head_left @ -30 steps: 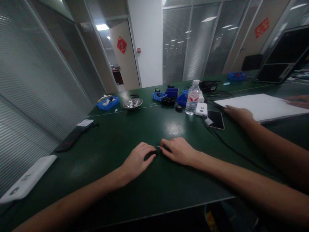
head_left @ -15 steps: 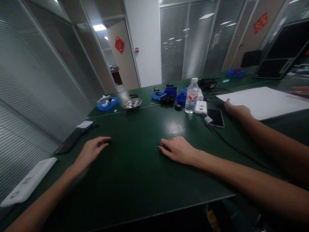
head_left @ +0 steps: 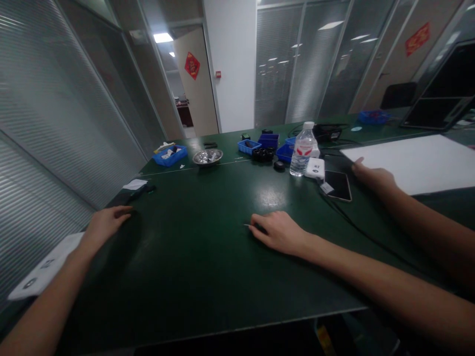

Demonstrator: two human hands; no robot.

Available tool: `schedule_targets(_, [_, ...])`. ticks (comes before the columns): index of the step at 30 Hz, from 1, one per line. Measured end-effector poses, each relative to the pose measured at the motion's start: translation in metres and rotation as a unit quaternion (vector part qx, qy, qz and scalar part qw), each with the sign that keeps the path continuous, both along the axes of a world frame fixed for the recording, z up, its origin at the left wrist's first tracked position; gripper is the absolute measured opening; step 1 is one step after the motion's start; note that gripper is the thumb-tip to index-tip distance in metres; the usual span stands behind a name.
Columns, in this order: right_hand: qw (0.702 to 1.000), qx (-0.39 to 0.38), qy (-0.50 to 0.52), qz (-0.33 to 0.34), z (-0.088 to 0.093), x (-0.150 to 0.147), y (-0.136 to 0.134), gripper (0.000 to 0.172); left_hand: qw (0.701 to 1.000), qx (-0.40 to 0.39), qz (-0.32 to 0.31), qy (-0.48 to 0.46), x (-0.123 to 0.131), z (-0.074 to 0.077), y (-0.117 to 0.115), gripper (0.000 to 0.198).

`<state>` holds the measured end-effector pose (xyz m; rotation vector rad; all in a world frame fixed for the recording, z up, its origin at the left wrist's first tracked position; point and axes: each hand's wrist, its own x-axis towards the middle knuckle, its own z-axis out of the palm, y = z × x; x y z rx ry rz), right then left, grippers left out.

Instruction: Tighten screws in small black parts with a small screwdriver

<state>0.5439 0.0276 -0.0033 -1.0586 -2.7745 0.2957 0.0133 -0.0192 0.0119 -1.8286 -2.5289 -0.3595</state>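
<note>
Our right hand [head_left: 278,231] lies low on the green table [head_left: 208,277], fingers pinched on a small dark tool [head_left: 257,228] at mid-table; a light, flat press should stop it rolling. Our left hand [head_left: 106,223] reaches far left, fingers curled beside a dark flat device [head_left: 120,199]; we cannot tell if it holds anything

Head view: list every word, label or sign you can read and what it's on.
No text reads clearly.
Red door decoration: character blurred.
Water bottle label: too small.
White device markings: blurred.
</note>
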Motion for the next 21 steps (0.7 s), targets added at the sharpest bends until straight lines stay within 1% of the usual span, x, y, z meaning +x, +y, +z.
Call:
schedule_targets(2, [1.0, 0.003, -0.004, -0.001, 0.0, 0.0, 0.0, 0.03, 1.0, -0.015, 0.008, 0.02, -0.001, -0.002, 0.0, 0.04])
schedule_targets(6, [1.0, 0.004, -0.003, -0.002, 0.0, -0.001, 0.0, 0.029, 0.998, -0.02, 0.019, 0.051, -0.003, -0.005, 0.001, 0.036])
schedule_targets(16, [1.0, -0.003, 0.003, 0.003, 0.001, 0.0, -0.001, 0.03, 0.996, -0.063, 0.054, 0.02, -0.007, -0.002, 0.003, 0.044])
schedule_targets(18, [1.0, -0.004, 0.002, 0.005, 0.002, 0.0, -0.001, 0.03, 0.996, -0.062, 0.059, 0.016, -0.009, -0.003, 0.004, 0.044])
schedule_targets(21, [1.0, -0.004, 0.004, 0.009, 0.001, 0.0, -0.001, 0.03, 0.998, -0.038, 0.057, -0.011, -0.011, -0.004, 0.004, 0.045])
